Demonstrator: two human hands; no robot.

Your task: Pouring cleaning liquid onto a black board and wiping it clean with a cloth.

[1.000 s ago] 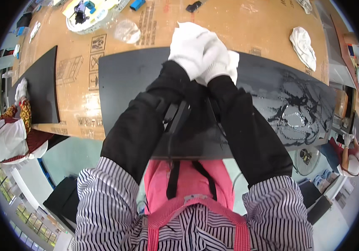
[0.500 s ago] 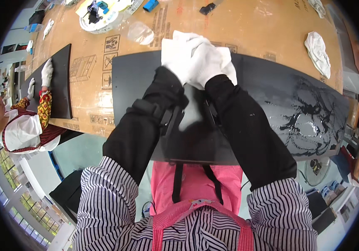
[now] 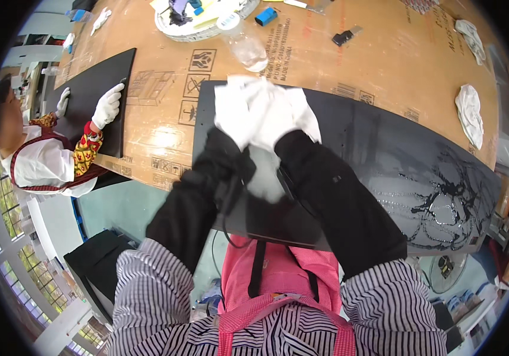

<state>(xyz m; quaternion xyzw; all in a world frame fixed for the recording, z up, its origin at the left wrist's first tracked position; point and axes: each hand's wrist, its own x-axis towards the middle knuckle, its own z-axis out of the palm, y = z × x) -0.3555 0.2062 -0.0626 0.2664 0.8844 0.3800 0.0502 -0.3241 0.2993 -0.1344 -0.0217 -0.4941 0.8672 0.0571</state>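
I see both hands pressed together on a white cloth near the far-left corner of a large black panel that lies flat on the cardboard-covered counter. The left hand and the right hand wear white gloves, so it is hard to separate them from the cloth; the fingers seem closed down over the bunched cloth, pushing it against the panel, but I cannot tell exactly how each finger is bent. The important relation is this: the panel has its long axis running from the hands toward my right, and almost all of its surface stretches to the right of the fingers. On that far right end there are shiny wet streaks, well apart from the cloth. The right hand is the nearer one to those streaks, and the left hand sits just beside the left edge of the panel. Behind the hands, a clear plastic bottle lies on the counter, near the panel's far edge. At my left, another person holds a gloved hand on a second, smaller black panel, well apart from mine. A crumpled white rag rests on the counter beyond the right part of the panel.
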